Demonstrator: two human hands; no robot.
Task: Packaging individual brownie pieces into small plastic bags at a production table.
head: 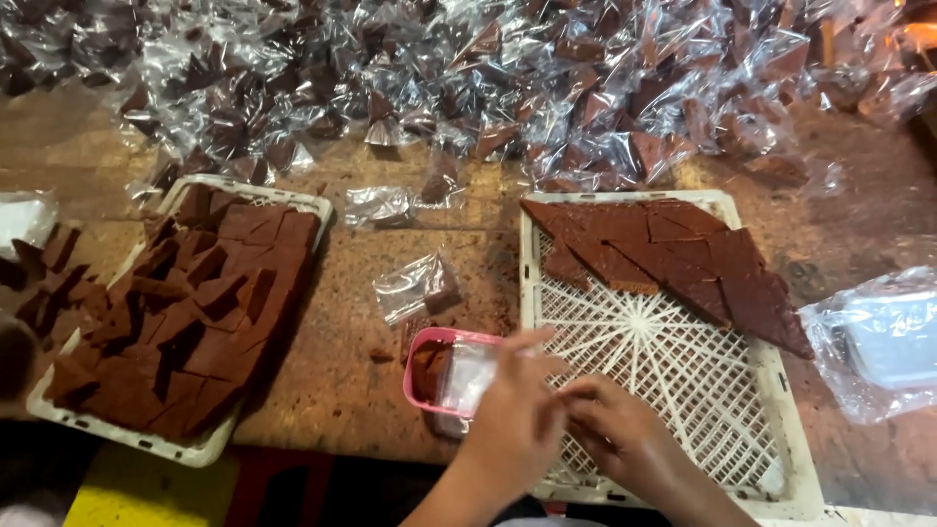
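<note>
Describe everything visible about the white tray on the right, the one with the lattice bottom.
The white lattice tray looks like plastic, rectangular, with a raised rim and a mesh floor whose ribs fan out from a central hub. It lies flat on the brown table. Flat brown diamond-shaped slabs cover its far part; the near part is bare mesh. The left hand and right hand hover over its near left corner, beside a small pink container.

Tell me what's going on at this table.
A person's left hand and right hand meet over a small clear plastic bag at a pink plastic container. Just beyond, a white lattice plastic tray holds flat brown diamond-cut slabs at its far end. Another white tray on the left is piled with brown pieces. A heap of wrapped pieces in clear film lies across the far side of the wooden table.
</note>
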